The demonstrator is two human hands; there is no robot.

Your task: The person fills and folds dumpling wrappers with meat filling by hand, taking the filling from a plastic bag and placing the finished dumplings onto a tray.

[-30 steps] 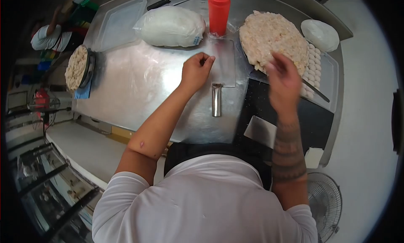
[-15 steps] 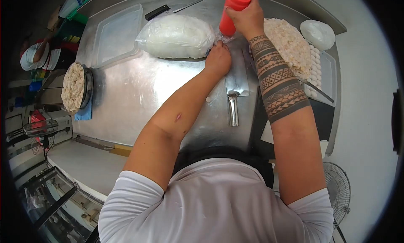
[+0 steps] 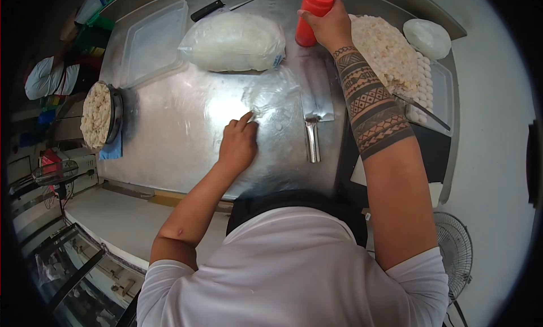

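Note:
My right hand (image 3: 332, 26) is wrapped round a red squeeze bottle (image 3: 312, 20), which stands upright at the back of the metal table (image 3: 175, 140). Closer to my body, my left hand (image 3: 238, 143) is closed, its fingertips at the near edge of a thin clear plastic sheet (image 3: 274, 92). The sheet lies loosely across the tabletop, hard to make out against the glare. Behind it rests a large clear bag of white contents (image 3: 236, 43). A broad-bladed cleaver (image 3: 318, 98) with a metal handle lies to the right of the sheet, below the bottle.
At the right is a heap of pale chopped filling (image 3: 384, 52), beside rows of white dough balls (image 3: 424, 81) and a white bag (image 3: 427, 38). Leftward are a bowl of filling (image 3: 97, 115) and a clear plastic tray (image 3: 155, 44). A black-handled knife (image 3: 207, 10) lies behind. Another person (image 3: 48, 78) is far left.
My left hand has moved toward my body and left, away from the large bag, and the plastic sheet now stretches over the table. My right hand stays on the bottle.

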